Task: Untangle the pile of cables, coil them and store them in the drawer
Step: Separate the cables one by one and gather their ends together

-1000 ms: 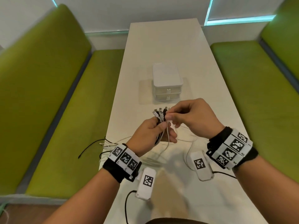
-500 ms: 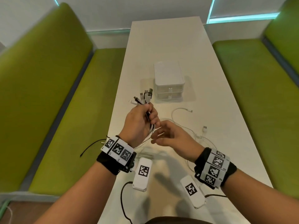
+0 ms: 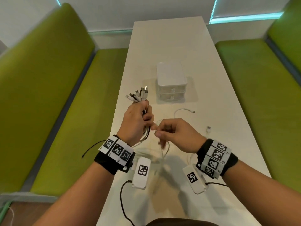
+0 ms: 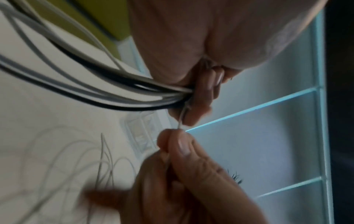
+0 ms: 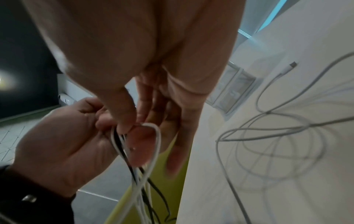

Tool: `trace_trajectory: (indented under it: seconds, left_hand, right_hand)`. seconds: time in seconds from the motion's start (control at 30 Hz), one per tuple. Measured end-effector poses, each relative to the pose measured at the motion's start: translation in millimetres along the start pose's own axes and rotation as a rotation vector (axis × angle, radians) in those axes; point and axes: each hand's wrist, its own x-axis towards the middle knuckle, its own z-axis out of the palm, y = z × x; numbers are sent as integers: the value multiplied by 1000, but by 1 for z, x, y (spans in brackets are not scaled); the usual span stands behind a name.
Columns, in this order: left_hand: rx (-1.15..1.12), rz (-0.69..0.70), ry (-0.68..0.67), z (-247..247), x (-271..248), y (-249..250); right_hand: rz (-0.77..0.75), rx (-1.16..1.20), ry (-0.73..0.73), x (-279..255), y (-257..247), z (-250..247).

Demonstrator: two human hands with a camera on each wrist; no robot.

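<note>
Meanwhile left hand [image 3: 136, 121] grips cable bundle [image 3: 140, 97]; right hand [image 3: 175, 134] pinches one white cable [image 4: 181, 119]; drawer box [image 3: 171, 82] behind.

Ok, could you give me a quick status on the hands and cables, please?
Left hand grips cable bundle. Right hand pinches one white cable. Drawers closed. Loose cables on table.

Cables [image 3: 141, 101]: smooth plastic sheathing, white and black, with plastic plugs and metal tips. Drawer unit [image 3: 171, 83]: smooth plastic, matt white top, translucent fronts. Table [image 3: 169, 43]: smooth, slightly glossy white surface. Benches [image 3: 48, 79]: matt green upholstery. Wristbands [image 3: 107, 162]: black cloth.
</note>
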Motion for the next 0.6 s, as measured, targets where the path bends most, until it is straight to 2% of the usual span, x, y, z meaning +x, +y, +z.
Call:
trace_trajectory:
  seconds: [0.07,0.1,0.17,0.2,0.23,0.3,0.37,0.47,0.6]
  left_hand:
    - [219,87,-6,-3,0,1]
    - [418,182,-10,-9,0,2]
    - [923,346,-19,-23,2,6]
    - [1117,332,-39,-28,2,7]
    - [1232,262,-83,-32,1,7]
    - [1314,142,-211,-32,-3,-1]
    - [1253,107,-289,-25,-8,-14]
    - [1154,126,-307,-14,-7,-27]
    - [1108,96,-221,-16,-4,-21]
  right_hand:
    - [95,-5,-121,-2,3,-2]
    - [130,-81,-130,-2,5,-6]
    - [147,-301,-47,-3,11,-20]
    - [138,-363,19,-5,14,-28]
    - [126,-361,75,-6,18,-35]
    - [92,-264,92,-9,17,-38]
    - [3,-287,75,-11,13,-29]
    - [-129,-386,116,-11,10,-12]
    - [-30,-308,349,-7,7,-18]
